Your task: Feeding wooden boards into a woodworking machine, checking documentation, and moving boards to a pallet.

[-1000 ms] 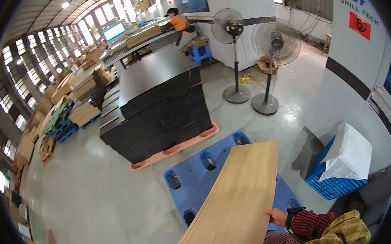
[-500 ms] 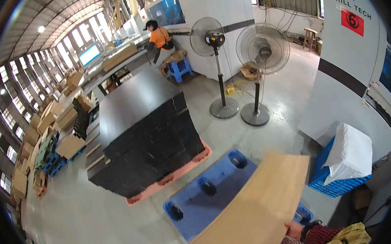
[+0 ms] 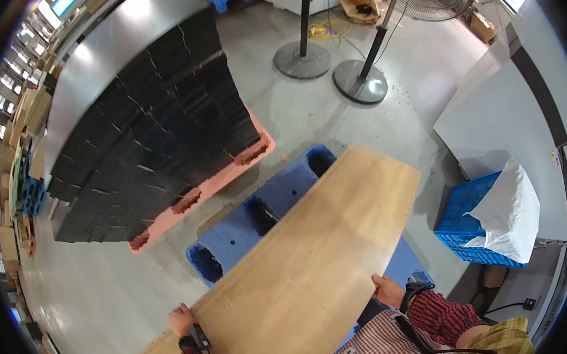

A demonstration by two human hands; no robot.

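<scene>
A long, light-brown wooden board (image 3: pixel 313 240) spans the lower middle, slanting from the lower left up toward the fans. My left hand (image 3: pixel 181 319) grips its left long edge, thumb on top. At the opposite edge, my right hand (image 3: pixel 388 291) holds on the same way, with its fingers partly hidden beneath. Under the board lies a blue plastic pallet (image 3: pixel 235 241), whose left side and a right corner show. Whether the board rests on the pallet or hangs above it, I cannot tell.
A tall stack of dark panels (image 3: pixel 144 127) stands on a pink pallet (image 3: pixel 169 226) at the left. Two pedestal fans, one with its round base (image 3: pixel 361 81) showing, stand ahead. A blue crate (image 3: pixel 467 208) under a white cloth (image 3: pixel 510 218) sits right, beside a pale machine (image 3: pixel 507 118).
My view has tipped downward, and the board shows at greater length. My left hand, barely visible before, is now in view on its edge. Both hands keep hold.
</scene>
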